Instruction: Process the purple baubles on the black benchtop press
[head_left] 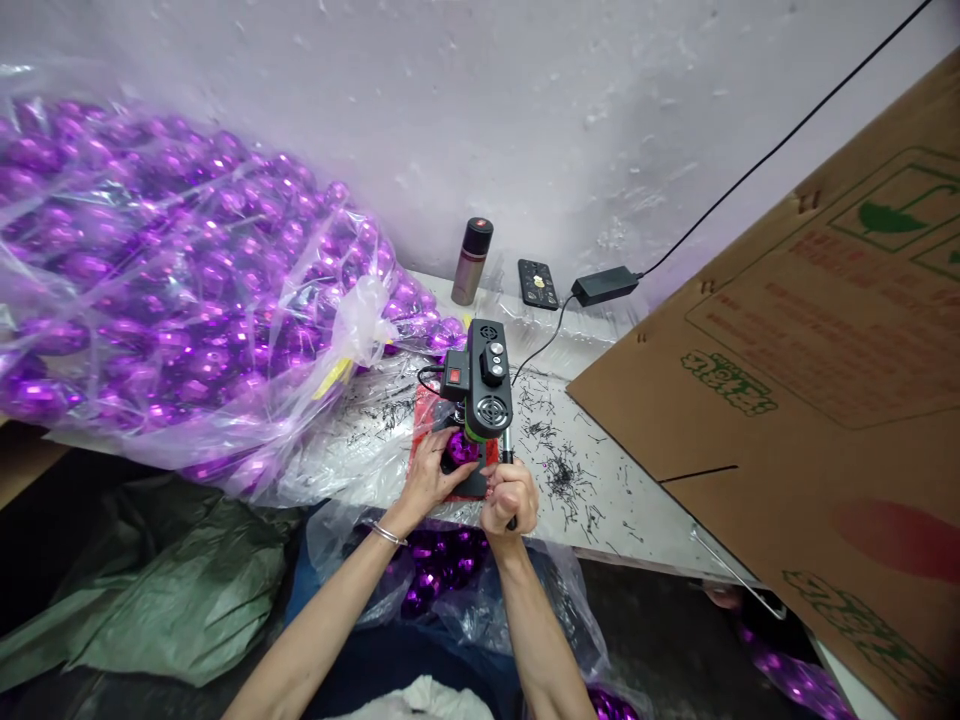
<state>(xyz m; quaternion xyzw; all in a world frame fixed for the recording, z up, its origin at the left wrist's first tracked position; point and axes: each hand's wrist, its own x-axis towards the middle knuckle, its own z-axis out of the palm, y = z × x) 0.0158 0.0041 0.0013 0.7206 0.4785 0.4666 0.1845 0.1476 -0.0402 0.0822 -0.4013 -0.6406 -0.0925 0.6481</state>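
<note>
A black bench press (490, 385) with round vents and a red switch stands on the table over a red mat (424, 410). Under its head sits a shiny purple ball (462, 448). My left hand (433, 472) holds this ball from the left, fingers behind it and thumb in front. On the right, my right hand (511, 497) is wrapped round the black grip of the press lever (508, 455). The underside of the press head hides the top of the ball.
A big clear bag (187, 270) of purple balls fills the left. Behind are a bottle (472, 262), a phone (537, 284) and a power adapter (604, 286). Small black bits (562, 474) litter the table's right side beside a cardboard box (810, 350). More balls (442, 570) lie in my lap.
</note>
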